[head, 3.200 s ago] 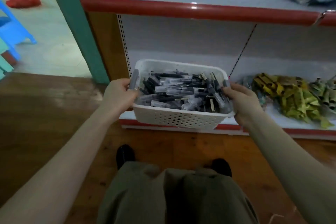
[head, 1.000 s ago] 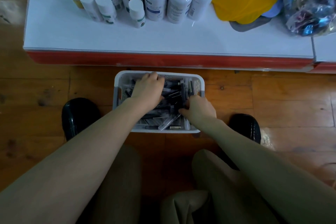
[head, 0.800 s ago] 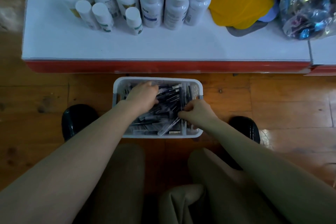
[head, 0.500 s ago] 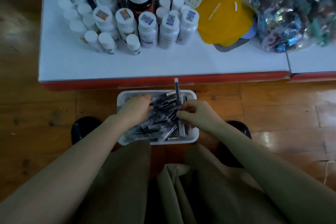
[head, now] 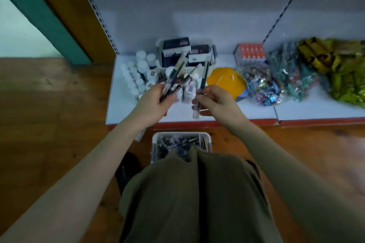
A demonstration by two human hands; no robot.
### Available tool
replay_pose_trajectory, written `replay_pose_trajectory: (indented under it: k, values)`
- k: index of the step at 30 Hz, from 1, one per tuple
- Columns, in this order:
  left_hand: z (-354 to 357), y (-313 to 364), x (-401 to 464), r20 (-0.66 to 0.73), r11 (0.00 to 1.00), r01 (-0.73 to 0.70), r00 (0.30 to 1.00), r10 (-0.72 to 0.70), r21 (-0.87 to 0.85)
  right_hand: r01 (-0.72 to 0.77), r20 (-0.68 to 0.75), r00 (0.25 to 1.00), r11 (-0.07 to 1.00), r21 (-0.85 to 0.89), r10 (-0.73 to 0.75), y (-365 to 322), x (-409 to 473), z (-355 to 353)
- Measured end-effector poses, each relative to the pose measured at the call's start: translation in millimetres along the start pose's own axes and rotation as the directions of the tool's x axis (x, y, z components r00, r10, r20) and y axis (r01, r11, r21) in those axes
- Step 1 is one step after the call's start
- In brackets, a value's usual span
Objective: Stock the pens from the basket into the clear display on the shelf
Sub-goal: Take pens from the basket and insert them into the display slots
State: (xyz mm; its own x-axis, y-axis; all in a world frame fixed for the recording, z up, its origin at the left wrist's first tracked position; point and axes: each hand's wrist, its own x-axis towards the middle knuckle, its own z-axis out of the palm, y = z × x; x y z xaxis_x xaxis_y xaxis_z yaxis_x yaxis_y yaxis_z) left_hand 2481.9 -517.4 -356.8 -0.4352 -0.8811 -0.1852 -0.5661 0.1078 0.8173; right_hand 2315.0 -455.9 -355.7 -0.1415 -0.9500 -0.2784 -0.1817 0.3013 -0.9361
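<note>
Wooden plank floor point(head: 49, 124), reddish-brown, worn and scuffed at left. White shelf point(head: 316, 111) with red front edge at far centre. Grey back panel point(head: 197, 6) above, perforated upright point(head: 94, 10) at its left. Teal post point(head: 39, 12) far left. Lighting dim.

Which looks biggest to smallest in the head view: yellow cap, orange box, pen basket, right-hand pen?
1. Pen basket, partly hidden by the knees.
2. Yellow cap.
3. Orange box, farther away, so unsure.
4. Right-hand pen.
</note>
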Motion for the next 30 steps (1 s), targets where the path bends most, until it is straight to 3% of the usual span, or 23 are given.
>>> replay_pose_trajectory:
  k: [4, 8, 14, 17, 21, 24, 27, 30]
  values:
    - [-42, 68, -24, -0.16, 0.967, -0.081, 0.986, 0.042, -0.244, 0.082, 0.005, 0.997, 0.997, -0.009, -0.082, -62, -21, -10]
    - [-81, 129, -50, -0.255, 0.87, -0.185, 0.964, 0.071, -0.457, 0.197, 0.072, 0.979, 0.977, -0.087, -0.191, -127, -54, -15]
    - [-119, 195, -86, -0.431, 0.856, -0.409, 0.866, 0.255, -0.316, 0.332, 0.18, 0.939, 0.908, -0.256, -0.293, -200, -104, -7]
    - [-135, 207, -104, -0.504, 0.848, -0.489, 0.795, 0.338, -0.202, 0.357, 0.182, 0.93, 0.901, -0.246, -0.319, -222, -126, -4]
    - [-149, 207, -116, -0.61, 0.845, -0.487, 0.745, 0.27, -0.221, 0.386, 0.055, 0.922, 0.92, -0.067, -0.383, -240, -145, -5]
    - [-151, 209, -121, -0.633, 0.821, -0.483, 0.747, 0.204, -0.305, 0.396, -0.04, 0.917, 0.899, 0.185, -0.396, -248, -148, -9]
    - [-153, 212, -121, -0.618, 0.785, -0.466, 0.774, 0.137, -0.409, 0.386, -0.068, 0.914, 0.804, 0.453, -0.4, -258, -143, -12]
    - [-162, 215, -113, -0.601, 0.728, -0.459, 0.795, 0.08, -0.51, 0.387, -0.1, 0.905, 0.704, 0.596, -0.414, -272, -130, -4]
